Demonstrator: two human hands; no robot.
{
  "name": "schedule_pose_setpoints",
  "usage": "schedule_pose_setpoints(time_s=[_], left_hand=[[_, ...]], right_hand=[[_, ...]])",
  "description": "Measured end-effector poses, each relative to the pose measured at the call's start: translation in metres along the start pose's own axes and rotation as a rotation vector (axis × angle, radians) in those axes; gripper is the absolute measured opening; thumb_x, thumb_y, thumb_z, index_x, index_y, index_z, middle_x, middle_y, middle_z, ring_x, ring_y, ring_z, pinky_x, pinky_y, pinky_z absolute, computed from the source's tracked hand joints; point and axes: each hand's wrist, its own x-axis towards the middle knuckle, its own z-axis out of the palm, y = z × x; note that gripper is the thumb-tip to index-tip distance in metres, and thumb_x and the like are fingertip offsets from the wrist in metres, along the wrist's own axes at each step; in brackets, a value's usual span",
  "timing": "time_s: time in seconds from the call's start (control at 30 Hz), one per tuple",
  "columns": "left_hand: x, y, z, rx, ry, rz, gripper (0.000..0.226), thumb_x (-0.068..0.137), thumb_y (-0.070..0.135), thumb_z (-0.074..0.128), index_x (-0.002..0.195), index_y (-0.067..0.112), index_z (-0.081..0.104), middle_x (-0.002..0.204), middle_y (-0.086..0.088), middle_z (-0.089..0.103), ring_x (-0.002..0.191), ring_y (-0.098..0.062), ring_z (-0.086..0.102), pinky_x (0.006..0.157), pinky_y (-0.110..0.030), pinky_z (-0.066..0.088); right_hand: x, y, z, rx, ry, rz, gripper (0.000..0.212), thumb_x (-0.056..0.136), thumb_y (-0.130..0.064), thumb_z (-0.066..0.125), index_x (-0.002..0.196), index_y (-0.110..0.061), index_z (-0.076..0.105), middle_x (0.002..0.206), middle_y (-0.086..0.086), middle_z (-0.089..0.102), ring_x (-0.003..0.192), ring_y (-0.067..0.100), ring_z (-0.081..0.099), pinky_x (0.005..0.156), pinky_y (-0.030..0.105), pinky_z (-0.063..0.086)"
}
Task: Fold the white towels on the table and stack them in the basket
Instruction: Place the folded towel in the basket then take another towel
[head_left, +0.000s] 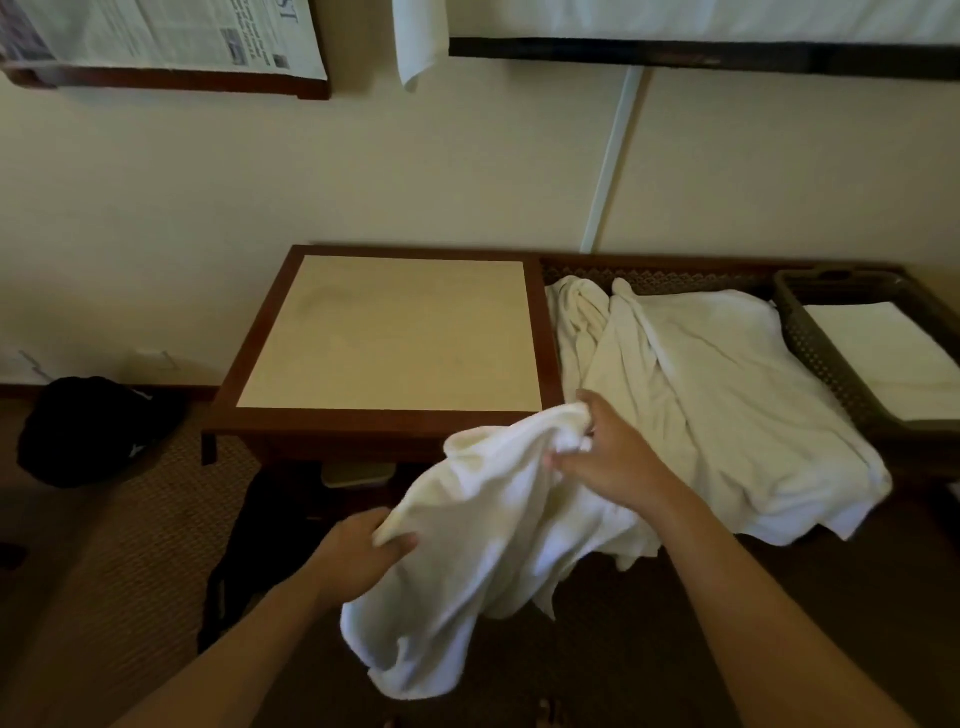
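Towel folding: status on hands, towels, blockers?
Left hand and right hand both grip one crumpled towel off the table. Unfolded pile waits. Basket holds folded towel. No blockers.

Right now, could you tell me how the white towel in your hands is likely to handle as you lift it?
Probably floppy: the white towel sags between the left hand and right hand. Likely light, since pinches hold it. Its loose lower end may drag.
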Motion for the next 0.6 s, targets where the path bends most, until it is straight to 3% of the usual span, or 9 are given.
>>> schedule_pose_setpoints(time_s=[0.03, 0.1, 0.13, 0.2, 0.27, 0.3, 0.47, 0.53, 0.6], left_hand=[[0.001, 0.015, -0.004, 0.007, -0.036, 0.039, 0.031, 0.087, 0.061, 0.067, 0.104, 0.036, 0.071, 0.097, 0.014, 0.073, 0.089, -0.004, 0.068, 0.083, -0.038, 0.058], [0.001, 0.048, -0.011, 0.075, -0.143, 0.164, 0.031, 0.084, 0.055, 0.069, 0.095, 0.027, 0.072, 0.087, 0.007, 0.071, 0.078, -0.007, 0.066, 0.074, -0.032, 0.055], [0.000, 0.065, -0.012, 0.113, -0.191, 0.233, 0.027, 0.084, 0.047, 0.070, 0.089, 0.021, 0.071, 0.080, 0.003, 0.068, 0.070, -0.009, 0.063, 0.068, -0.031, 0.050], [-0.001, 0.086, -0.017, 0.107, -0.269, 0.300, 0.017, 0.085, 0.031, 0.070, 0.089, 0.014, 0.070, 0.077, -0.002, 0.064, 0.067, -0.010, 0.059, 0.065, -0.035, 0.048], [0.002, 0.089, -0.027, 0.069, -0.291, 0.274, 0.019, 0.084, 0.027, 0.069, 0.101, 0.019, 0.074, 0.091, -0.002, 0.071, 0.079, -0.014, 0.067, 0.073, -0.037, 0.054], [0.003, 0.082, -0.033, 0.062, -0.300, 0.237, 0.021, 0.085, 0.030, 0.070, 0.106, 0.025, 0.075, 0.097, 0.004, 0.073, 0.087, -0.012, 0.070, 0.080, -0.037, 0.056], [0.003, 0.014, -0.046, 0.160, -0.292, 0.107, 0.031, 0.089, 0.056, 0.065, 0.102, 0.031, 0.076, 0.102, 0.008, 0.072, 0.095, -0.008, 0.068, 0.095, -0.041, 0.054], [0.002, 0.000, -0.043, 0.214, -0.208, 0.046, 0.027, 0.096, 0.053, 0.060, 0.097, 0.030, 0.074, 0.098, 0.007, 0.069, 0.092, -0.010, 0.065, 0.090, -0.038, 0.053], [0.003, 0.003, -0.042, 0.260, -0.099, 0.002, 0.032, 0.102, 0.050, 0.052, 0.093, 0.024, 0.069, 0.089, 0.003, 0.067, 0.083, -0.014, 0.064, 0.082, -0.038, 0.053]], right_hand=[[-0.001, 0.006, 0.009, -0.054, -0.101, -0.008, 0.101, 0.081, -0.031, 0.084, 0.160, -0.029, 0.023, 0.147, -0.010, 0.048, 0.133, 0.014, 0.050, 0.100, 0.026, 0.043], [-0.005, 0.010, 0.037, -0.092, -0.308, -0.126, 0.116, 0.077, -0.035, 0.088, 0.163, -0.035, 0.010, 0.156, -0.005, 0.042, 0.134, 0.015, 0.051, 0.107, 0.031, 0.045], [-0.006, 0.009, 0.052, -0.110, -0.377, -0.185, 0.110, 0.078, -0.035, 0.087, 0.162, -0.035, 0.016, 0.150, -0.004, 0.048, 0.128, 0.014, 0.056, 0.105, 0.032, 0.047], [-0.004, 0.001, 0.071, -0.178, -0.447, -0.264, 0.068, 0.087, -0.027, 0.079, 0.149, -0.026, 0.050, 0.123, -0.008, 0.063, 0.104, 0.004, 0.062, 0.092, 0.028, 0.049], [0.002, -0.004, 0.069, -0.257, -0.448, -0.275, 0.025, 0.094, -0.024, 0.071, 0.118, -0.019, 0.073, 0.094, -0.019, 0.063, 0.082, -0.002, 0.057, 0.081, 0.024, 0.043], [0.005, -0.003, 0.063, -0.233, -0.440, -0.244, 0.016, 0.096, -0.025, 0.069, 0.110, -0.019, 0.076, 0.089, -0.020, 0.062, 0.081, -0.003, 0.057, 0.080, 0.022, 0.042], [0.007, 0.009, 0.031, 0.067, -0.315, -0.140, 0.013, 0.097, -0.022, 0.068, 0.089, -0.027, 0.077, 0.088, -0.014, 0.074, 0.087, -0.002, 0.066, 0.079, 0.012, 0.046], [0.006, 0.013, 0.030, 0.154, -0.212, -0.083, 0.013, 0.095, -0.019, 0.071, 0.088, -0.028, 0.078, 0.089, -0.012, 0.075, 0.086, -0.001, 0.067, 0.079, 0.016, 0.047], [0.008, 0.014, 0.031, 0.144, -0.143, 0.016, 0.018, 0.089, -0.013, 0.076, 0.103, -0.025, 0.077, 0.102, -0.012, 0.073, 0.095, 0.000, 0.066, 0.088, 0.023, 0.049]])
